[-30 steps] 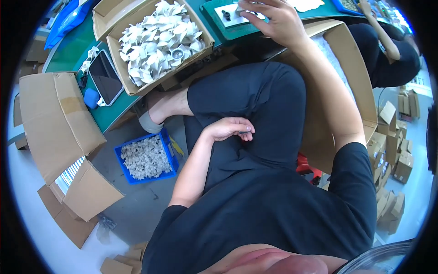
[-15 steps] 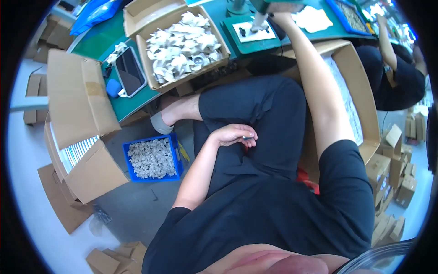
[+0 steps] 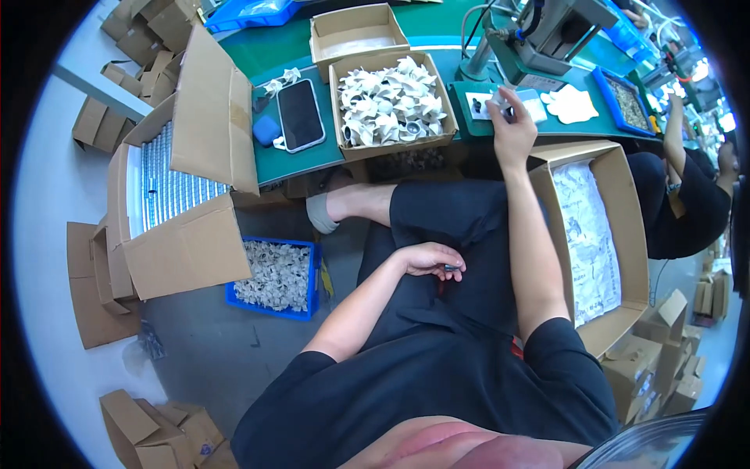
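Green workbench (image 3: 312, 156) holds a cardboard box of white folded pieces (image 3: 391, 98). Right hand (image 3: 512, 125) pinches a small white piece (image 3: 498, 99) there. Left hand (image 3: 430, 259) rests on the lap, fingers curled around a small dark part (image 3: 451, 268).

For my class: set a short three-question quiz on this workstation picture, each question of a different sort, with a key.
1. True or false: the right hand is raised over the green bench, its fingers pinching a small white piece.
2. What does the left hand rest on?
A. the blue bin
B. the person's lap
C. the phone
3. Fill in: the cardboard box between the phone and the right hand holds a heap of ____ parts.

Key
1. True
2. B; it holds a small dark item, too small to identify
3. white
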